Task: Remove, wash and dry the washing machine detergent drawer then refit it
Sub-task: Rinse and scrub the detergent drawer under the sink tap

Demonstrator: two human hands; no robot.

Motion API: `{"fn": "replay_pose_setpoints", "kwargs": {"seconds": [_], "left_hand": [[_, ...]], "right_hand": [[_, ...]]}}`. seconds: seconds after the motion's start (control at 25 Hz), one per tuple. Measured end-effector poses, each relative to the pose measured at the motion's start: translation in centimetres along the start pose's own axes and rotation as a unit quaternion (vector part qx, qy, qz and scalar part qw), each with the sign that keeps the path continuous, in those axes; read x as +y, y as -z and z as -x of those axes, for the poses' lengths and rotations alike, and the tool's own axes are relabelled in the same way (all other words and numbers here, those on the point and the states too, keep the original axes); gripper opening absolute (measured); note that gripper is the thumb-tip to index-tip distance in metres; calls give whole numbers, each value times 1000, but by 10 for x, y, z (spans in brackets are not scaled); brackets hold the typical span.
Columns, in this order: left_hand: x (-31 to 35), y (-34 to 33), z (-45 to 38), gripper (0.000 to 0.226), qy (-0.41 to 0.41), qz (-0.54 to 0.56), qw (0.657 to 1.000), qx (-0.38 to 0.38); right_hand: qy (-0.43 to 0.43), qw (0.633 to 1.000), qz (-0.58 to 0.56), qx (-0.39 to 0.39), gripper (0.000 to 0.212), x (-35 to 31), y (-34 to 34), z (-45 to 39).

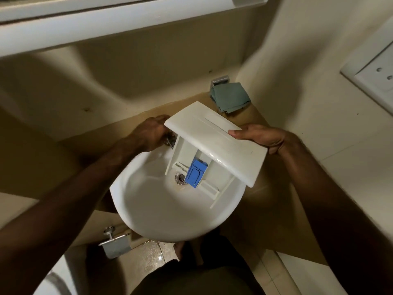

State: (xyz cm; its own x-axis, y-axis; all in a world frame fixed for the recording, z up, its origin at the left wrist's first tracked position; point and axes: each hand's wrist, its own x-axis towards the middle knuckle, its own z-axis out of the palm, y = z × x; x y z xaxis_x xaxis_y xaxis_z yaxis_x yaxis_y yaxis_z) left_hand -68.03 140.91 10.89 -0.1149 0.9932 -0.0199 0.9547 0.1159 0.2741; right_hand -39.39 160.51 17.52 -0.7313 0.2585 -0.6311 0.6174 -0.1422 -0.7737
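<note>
So I've got the detergent drawer point(214, 141) over the sink point(161, 209), front panel up and tilted, its body dipping down into the basin on the right half. My right hand point(263, 139) grips the panel's right edge, thumb flat on top and fingers curled under. The blue insert point(195, 172) sits in the middle compartment, right beside the drain point(180, 179), which is partly covered by the drawer's bottom edge.

My left hand point(152, 133) is up at the back rim of the sink, fingers curled round the tap point(170, 140), which pokes out from under the panel's left corner. Water glistens on the basin below it.

Room-wise: the left and near parts of the basin are open, the right side is crowded by the drawer. The desk point(274, 196) is a narrow brown strip around the sink, with the wall close on the right. A folded green cloth point(230, 97) lies at its back right corner, just beyond the panel's far edge. The floor point(148, 252) below the sink's near rim looks wet.
</note>
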Motion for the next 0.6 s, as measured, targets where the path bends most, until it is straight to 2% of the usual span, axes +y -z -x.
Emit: {"fn": "replay_pose_setpoints", "kwargs": {"seconds": [0.12,0.32,0.36,0.4,0.44,0.48,0.56,0.6], "left_hand": [[-1,2,-2,23,-17,-37,999,2],[-1,6,16,52,-95,-57,992,65],[3,6,21,50,-78,-32,993,84],[9,4,27,46,-28,34,993,109],[17,3,34,42,55,154,978,130],[28,2,43,41,127,301,934,143],[47,-1,60,40,170,542,812,135],[52,-3,67,39,168,595,777,113]], "right_hand": [[7,1000,-23,-2,36,-3,8,-2],[-12,999,-33,-22,24,-17,8,-10],[-16,999,-30,-29,24,-21,7,-12],[-17,999,-25,-36,26,-23,7,-15],[-19,999,-20,-39,28,-26,6,-17],[-21,999,-16,-41,28,-30,5,-20],[-23,999,-5,-45,24,-35,2,-25],[-24,998,1,-50,24,-39,-2,-28]]}}
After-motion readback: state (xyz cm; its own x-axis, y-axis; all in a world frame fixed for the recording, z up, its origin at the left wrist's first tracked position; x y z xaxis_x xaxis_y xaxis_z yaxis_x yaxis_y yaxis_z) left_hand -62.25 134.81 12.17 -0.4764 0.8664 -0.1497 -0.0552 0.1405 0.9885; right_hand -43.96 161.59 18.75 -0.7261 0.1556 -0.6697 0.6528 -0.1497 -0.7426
